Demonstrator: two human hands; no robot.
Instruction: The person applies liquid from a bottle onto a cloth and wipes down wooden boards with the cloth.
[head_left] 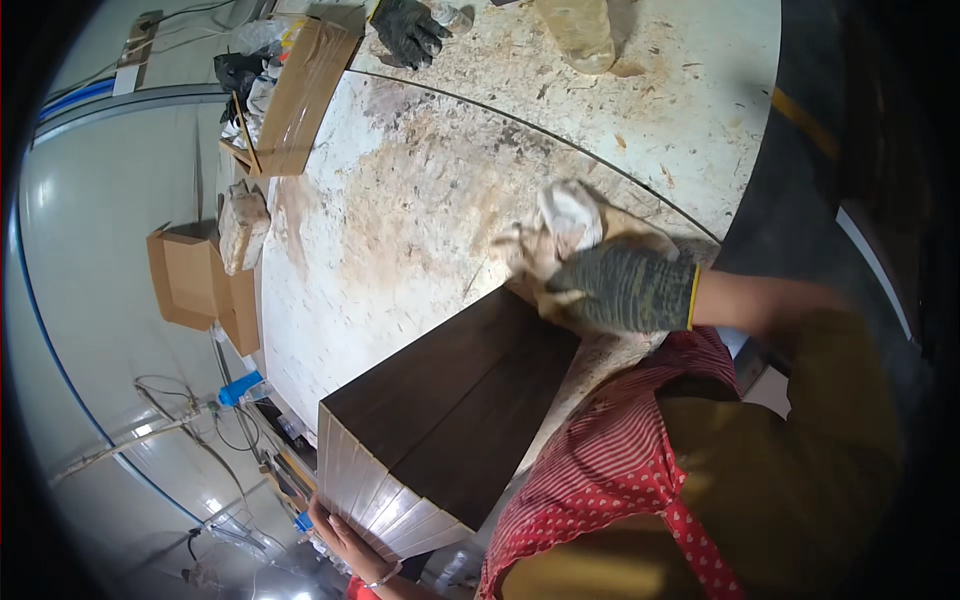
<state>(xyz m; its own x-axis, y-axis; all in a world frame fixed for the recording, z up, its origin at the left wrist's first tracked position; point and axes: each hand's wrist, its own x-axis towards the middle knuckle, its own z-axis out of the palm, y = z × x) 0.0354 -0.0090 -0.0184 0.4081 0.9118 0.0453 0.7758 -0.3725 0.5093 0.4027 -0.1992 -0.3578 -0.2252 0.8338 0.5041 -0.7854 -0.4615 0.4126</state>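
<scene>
A long bundle of dark brown wooden boards [450, 390] lies slantwise across the table's near edge, its pale, shiny, layered end face turned toward the lower left. My left hand [350, 545], bare and with a bracelet at the wrist, is closed on the lower edge of that end. My right hand [625, 288], in a dark grey-green knit glove with a yellow cuff, grips a crumpled off-white rag [575, 220] at the far end of the boards. The rag is blurred by motion, and its lower folds touch the dark surface. The right fingertips are partly hidden in it.
A stained white table [340, 300] spreads ahead. On its far side lie another dark glove [408, 32] and a yellowish clear container [580, 35]. Left of it are a filled cardboard box [305, 100], a wrapped bundle [243, 228] and an open carton [190, 275].
</scene>
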